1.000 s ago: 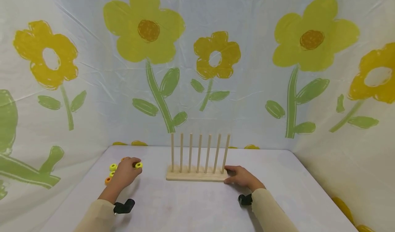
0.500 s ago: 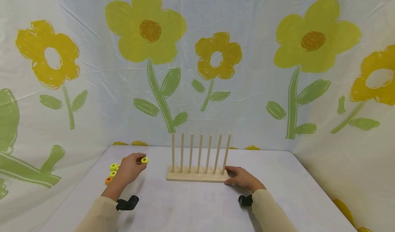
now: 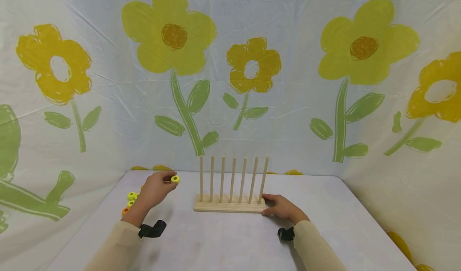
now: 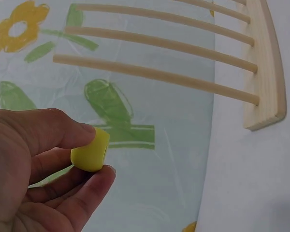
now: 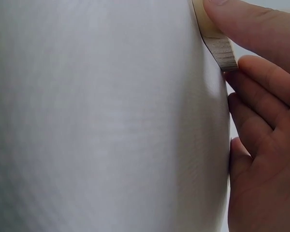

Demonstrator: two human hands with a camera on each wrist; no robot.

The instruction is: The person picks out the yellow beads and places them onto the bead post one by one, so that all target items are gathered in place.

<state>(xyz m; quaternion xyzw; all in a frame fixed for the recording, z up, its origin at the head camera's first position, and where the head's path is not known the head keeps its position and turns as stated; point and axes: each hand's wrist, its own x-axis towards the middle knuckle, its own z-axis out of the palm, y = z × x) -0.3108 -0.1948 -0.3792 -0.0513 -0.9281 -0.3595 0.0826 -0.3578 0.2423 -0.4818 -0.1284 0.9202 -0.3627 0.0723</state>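
Note:
Up off the table, left of the peg rack, my left hand [image 3: 155,189] pinches a yellow bead [image 3: 175,179] between thumb and fingertips. Close up in the left wrist view, the bead [image 4: 90,153] looks rounded, with its holed side turned toward the rack's pegs. A pale wooden peg rack [image 3: 230,209] stands mid-table, its several upright pegs bare. My right hand [image 3: 282,208] grips the right end of its base, thumb on the front edge and a finger behind. The right wrist view shows only a corner of that base [image 5: 225,55] between thumb and fingers.
Beside my left forearm lie several loose beads, among them a yellow bead [image 3: 131,196] and an orange bead [image 3: 125,211], partly hidden by the arm. A flower-patterned cloth [image 3: 288,103] rises behind the pale table [image 3: 230,243] and along both sides.
My left hand has lifted the yellow bead up and to the right, away from the loose beads and nearer the rack. The right hand and the rack have stayed put.

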